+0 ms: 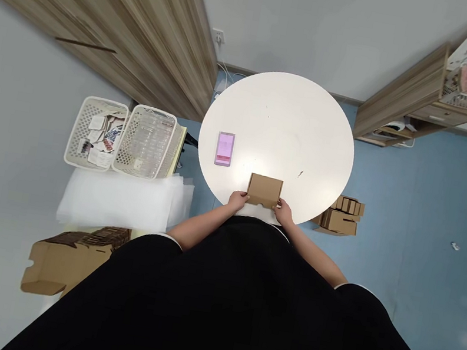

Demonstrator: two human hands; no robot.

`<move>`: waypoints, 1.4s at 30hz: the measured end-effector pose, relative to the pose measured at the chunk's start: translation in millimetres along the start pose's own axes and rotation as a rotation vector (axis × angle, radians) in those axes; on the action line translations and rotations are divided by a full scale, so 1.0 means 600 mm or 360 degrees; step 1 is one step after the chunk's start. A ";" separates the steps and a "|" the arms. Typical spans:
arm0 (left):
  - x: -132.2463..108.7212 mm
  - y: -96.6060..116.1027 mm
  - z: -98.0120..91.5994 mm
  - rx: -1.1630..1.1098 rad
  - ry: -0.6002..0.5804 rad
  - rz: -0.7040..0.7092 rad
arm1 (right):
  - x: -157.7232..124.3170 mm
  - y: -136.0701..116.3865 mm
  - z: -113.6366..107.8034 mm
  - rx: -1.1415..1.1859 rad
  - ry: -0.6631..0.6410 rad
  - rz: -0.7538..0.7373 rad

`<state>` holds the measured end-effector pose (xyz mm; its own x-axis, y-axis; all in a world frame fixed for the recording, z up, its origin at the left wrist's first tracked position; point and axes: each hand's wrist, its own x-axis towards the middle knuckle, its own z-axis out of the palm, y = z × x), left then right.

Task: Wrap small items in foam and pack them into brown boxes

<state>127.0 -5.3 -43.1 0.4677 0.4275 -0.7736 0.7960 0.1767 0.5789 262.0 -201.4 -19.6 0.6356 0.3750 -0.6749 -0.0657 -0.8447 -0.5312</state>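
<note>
- Head view: left hand [237, 201] and right hand [284, 211] on opposite sides of a cardboard box [263, 191], fingers closed on it.
- Box at near edge of round white bench [281, 117].
- Pink packet [224, 149] on bench, left of box.
- Two white baskets [121, 137] beyond bench's left side.
- Cardboard boxes [340, 215] on floor, right of bench.

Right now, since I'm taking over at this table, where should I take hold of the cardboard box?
Grip the cardboard box by its two opposite sides near the front corners, coming from the near side, where the left hand and right hand are. It is low and square-edged and sits on the round white table, so a two-handed side grip looks steadiest.
</note>
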 end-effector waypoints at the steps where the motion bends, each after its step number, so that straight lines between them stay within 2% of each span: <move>1: -0.001 0.001 -0.002 0.0060 0.0009 0.0008 | -0.001 0.001 0.000 -0.0020 0.0009 -0.0010; 4: -0.007 0.006 -0.011 0.0336 0.0035 0.0113 | -0.004 0.003 -0.004 -0.0177 -0.0022 -0.0050; 8: -0.009 0.028 -0.027 0.0885 0.0009 0.0519 | 0.001 0.001 -0.021 -0.0666 0.0046 -0.0315; 11: 0.001 0.059 -0.032 0.1319 -0.0095 0.0774 | 0.021 -0.012 -0.037 -0.1028 0.0036 -0.0523; 16: 0.022 0.101 -0.023 0.1679 -0.0126 0.0842 | 0.065 -0.044 -0.047 -0.1266 -0.0078 -0.0626; 20: 0.029 0.106 -0.017 0.1725 -0.0081 0.0894 | 0.080 -0.060 -0.043 -0.1277 -0.0036 -0.0636; 24: 0.036 0.103 -0.022 0.1720 -0.0079 0.0939 | 0.077 -0.071 -0.040 -0.1184 -0.0019 -0.0622; 28: 0.037 0.103 -0.033 0.1580 -0.0105 0.0948 | 0.073 -0.074 -0.045 -0.0989 -0.0102 -0.0572; 31: 0.034 0.099 -0.036 0.1330 -0.0102 0.0876 | 0.070 -0.061 -0.047 -0.0569 -0.0160 -0.0452; 33: 0.027 0.095 -0.031 0.0979 0.0001 0.0657 | 0.064 -0.047 -0.044 -0.0143 -0.0138 -0.0318; 36: 0.006 0.093 -0.010 0.0432 0.0049 0.0176 | 0.047 -0.029 -0.035 0.0473 -0.0169 -0.0115; 38: -0.011 0.099 0.011 0.0229 0.0028 0.0012 | 0.035 -0.018 -0.034 0.0699 -0.0182 -0.0025; 40: -0.030 0.114 0.037 0.0204 0.0053 0.0059 | 0.022 -0.004 -0.041 0.0790 -0.0097 0.0047; 42: -0.046 0.139 0.068 0.0271 0.0037 0.0218 | 0.010 0.017 -0.060 0.0860 0.0027 0.0110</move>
<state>196.1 -38.4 16.5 0.5686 0.4579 -0.6834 0.7800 -0.0361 0.6247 292.5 -221.7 -10.7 0.6280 0.3156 -0.7113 -0.4907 -0.5488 -0.6768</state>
